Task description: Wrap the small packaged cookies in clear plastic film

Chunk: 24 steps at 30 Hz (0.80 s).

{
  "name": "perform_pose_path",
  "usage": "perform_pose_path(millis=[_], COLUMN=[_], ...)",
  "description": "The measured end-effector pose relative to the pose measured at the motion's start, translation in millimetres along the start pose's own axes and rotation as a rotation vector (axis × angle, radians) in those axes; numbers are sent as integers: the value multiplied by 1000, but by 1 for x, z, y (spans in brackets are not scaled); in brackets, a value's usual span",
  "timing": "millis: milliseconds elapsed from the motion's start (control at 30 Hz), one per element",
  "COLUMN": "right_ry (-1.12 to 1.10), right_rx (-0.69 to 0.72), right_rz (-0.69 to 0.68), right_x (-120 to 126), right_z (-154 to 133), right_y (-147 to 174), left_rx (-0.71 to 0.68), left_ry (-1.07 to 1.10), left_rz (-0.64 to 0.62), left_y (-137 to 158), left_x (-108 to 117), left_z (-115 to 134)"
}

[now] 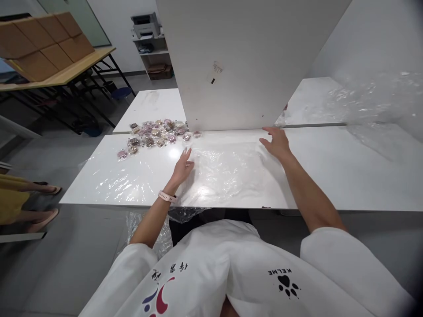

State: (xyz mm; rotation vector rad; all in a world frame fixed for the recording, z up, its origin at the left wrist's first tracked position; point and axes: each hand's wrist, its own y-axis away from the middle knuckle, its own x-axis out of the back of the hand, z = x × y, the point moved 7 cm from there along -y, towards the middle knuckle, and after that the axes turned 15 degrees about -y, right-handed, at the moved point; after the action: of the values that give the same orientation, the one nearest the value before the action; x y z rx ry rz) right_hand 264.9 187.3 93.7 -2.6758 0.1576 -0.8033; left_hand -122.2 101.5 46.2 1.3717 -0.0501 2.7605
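A clear plastic sheet or bag [228, 169] lies flat on the white table, wrinkled and shiny, in front of my body. Beside its left edge is my left hand [183, 168], thumb and fingers apart, with nothing visible in it. My right hand [276, 141] hovers by the far right corner of the plastic, its thumb and forefinger spread. Whether either hand touches the film I cannot tell. Just beyond my left hand lies a pile of small wrapped items [158, 132], pink, purple and brown, in clear packets.
A tall white panel [238, 66] stands upright at the table's [330, 176] far side. More loose clear film [373, 105] is heaped at the right. Cardboard boxes [42, 44] sit on a wooden table, and a printer [145, 25] tops a shelf. A person's feet [46, 220] show at left.
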Motion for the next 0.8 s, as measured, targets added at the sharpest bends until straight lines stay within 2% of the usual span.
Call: perform_pose_path(millis=[67,100,133,200,233,267,300,333,400,467,533,600,667,733,767,800], right_ry=[51,29,-1,-32,-21,9,59,122,257,364,422,418,316,110,-11,-128], right_rx=[127,176,211,263,269,265,252,240,234,260,291,280,222,110,39,-33], right_rz=[69,38,-51,-235,-303,-348,-371,-381,-388,-401,-431,-486,-618,-797,-840,-826], right_x=[8,7,2,-14,-22,-30,-38,-45,-56,-61,-59,-48,-35,-23,-17,-12], right_z=[-31,-46,-59,-75,-78,-78,-74,-70,-62,-60,-63,-67,-71,-79,-83,-87], right_y=[31,50,71,114,132,147,158,165,174,184,199,221,243,257,255,247], left_rx=[96,125,132,74,8,-82,-187,-302,-533,-633,-597,-548,-538,-549,-552,-551], left_ry=[-145,-233,-315,-413,-415,-392,-349,-301,-228,-244,-316,-380,-409,-412,-410,-408], left_rz=[45,105,190,352,376,339,237,84,-237,-379,-375,-317,-243,-186,-173,-171], left_y=[8,13,19,27,27,24,17,10,-2,-17,-35,-49,-55,-56,-56,-56], left_x=[12,22,35,57,61,57,45,26,-24,-70,-108,-135,-150,-157,-159,-160], left_z=[-11,-12,-8,14,31,49,70,90,127,147,148,140,132,127,126,126])
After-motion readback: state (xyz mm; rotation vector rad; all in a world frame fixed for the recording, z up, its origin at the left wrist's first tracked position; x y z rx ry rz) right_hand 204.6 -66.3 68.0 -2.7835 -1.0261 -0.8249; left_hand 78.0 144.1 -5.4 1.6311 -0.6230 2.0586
